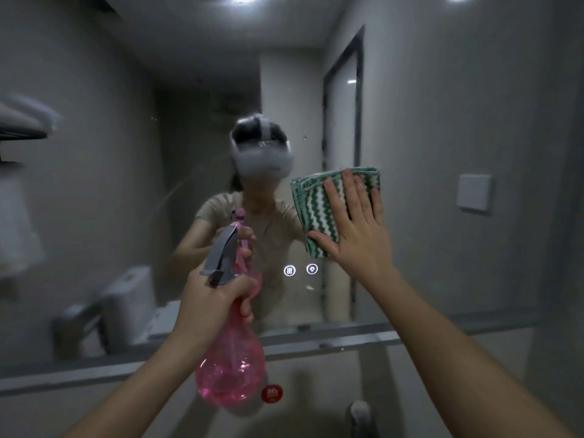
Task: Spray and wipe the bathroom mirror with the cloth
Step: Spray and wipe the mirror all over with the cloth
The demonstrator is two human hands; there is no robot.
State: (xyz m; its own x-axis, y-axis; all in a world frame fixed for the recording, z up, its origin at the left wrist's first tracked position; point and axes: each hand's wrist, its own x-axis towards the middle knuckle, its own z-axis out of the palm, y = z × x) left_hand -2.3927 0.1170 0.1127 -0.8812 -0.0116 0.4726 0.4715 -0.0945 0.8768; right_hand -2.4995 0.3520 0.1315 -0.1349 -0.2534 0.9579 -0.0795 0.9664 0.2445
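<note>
The right hand (350,226) lies flat with straight fingers on the folded green-and-white zigzag cloth (319,210), pressing it against the big glass bathroom mirror (126,184). The left hand (218,298) is curled tight round the neck of the pink see-through plastic spray bottle (229,371), which stands tall, its grey nozzle pointing up and away at the glass. The cloth is to the right of the bottle and farther away, so the right hand is the one that can wipe.

Right hand (354,229) flat, pressing cloth (319,203) on mirror (126,184); left hand (218,298) gripping spray bottle (230,361)
</note>
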